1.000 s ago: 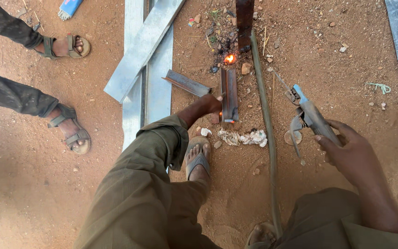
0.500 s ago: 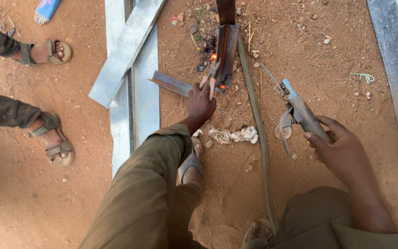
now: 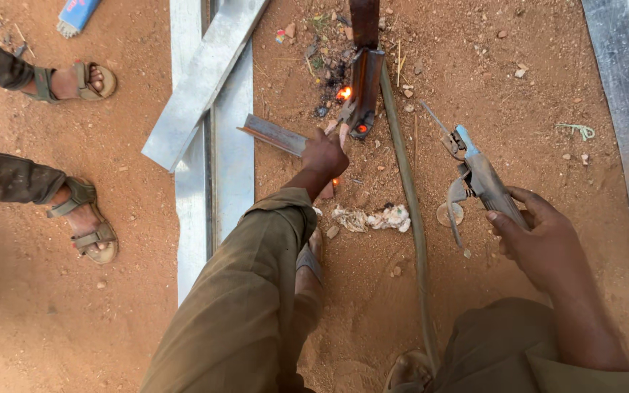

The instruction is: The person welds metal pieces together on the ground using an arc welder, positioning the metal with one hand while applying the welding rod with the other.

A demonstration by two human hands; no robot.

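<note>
My left hand [image 3: 325,153] reaches forward over my knee, closed on a small grey metal tool [image 3: 344,116]. The tool's tip meets a rusty steel bar [image 3: 365,84] lying on the red dirt, which glows orange at two spots. A short flat steel piece [image 3: 274,135] lies just left of this hand. My right hand [image 3: 540,240] is off to the right and grips a grey welding electrode holder [image 3: 483,180]. A thin rod [image 3: 437,120] sticks out of the holder's front and points away from the bar.
Long galvanised steel sections [image 3: 205,145] lie at left, another [image 3: 620,109] along the right edge. A thick cable [image 3: 410,218] runs down the middle beside a white rag [image 3: 373,217]. Another person's sandalled feet [image 3: 85,222] stand at left. A blue packet [image 3: 74,11] lies top left.
My left hand has left the spot beside the rusty bar and now reaches up to its glowing end with the tool. My right hand has kept hold of the electrode holder.
</note>
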